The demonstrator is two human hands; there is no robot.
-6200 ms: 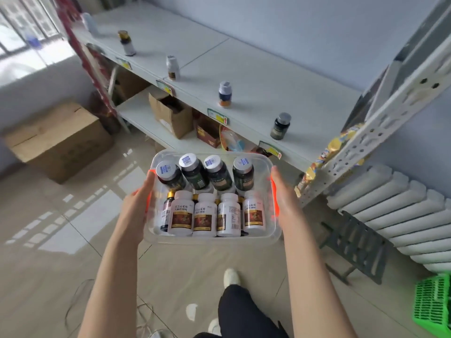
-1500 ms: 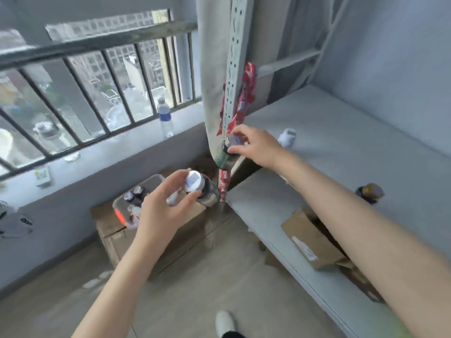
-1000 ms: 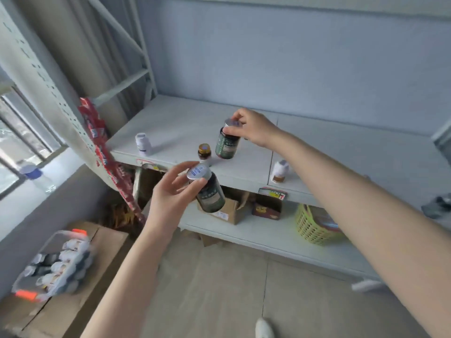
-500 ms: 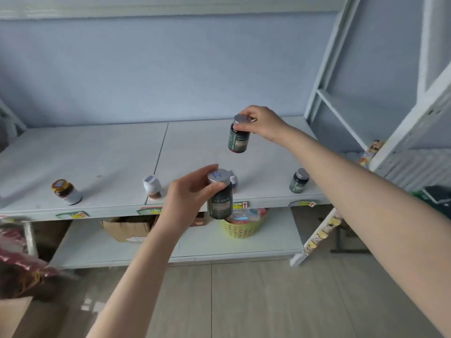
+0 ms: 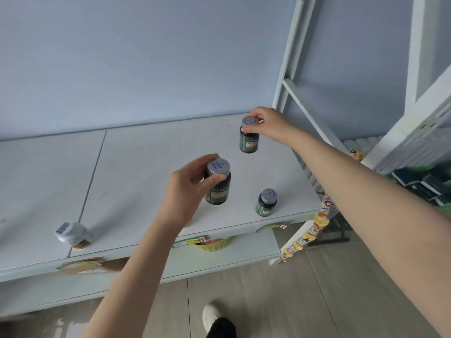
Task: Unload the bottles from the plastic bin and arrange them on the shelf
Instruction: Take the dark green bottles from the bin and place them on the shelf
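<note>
Grip of the left hand clenched round the silver cap of the first dark bottle, centre frame, over the shelf. Up and right, grip of the right hand pinching the cap of the second dark bottle, upright. Standing near the shelf's right front edge, the third dark bottle. Lower left, on the shelf too, one white bottle. Four bottles counted, two in hand. Below the edge, one yellow basket.
</note>
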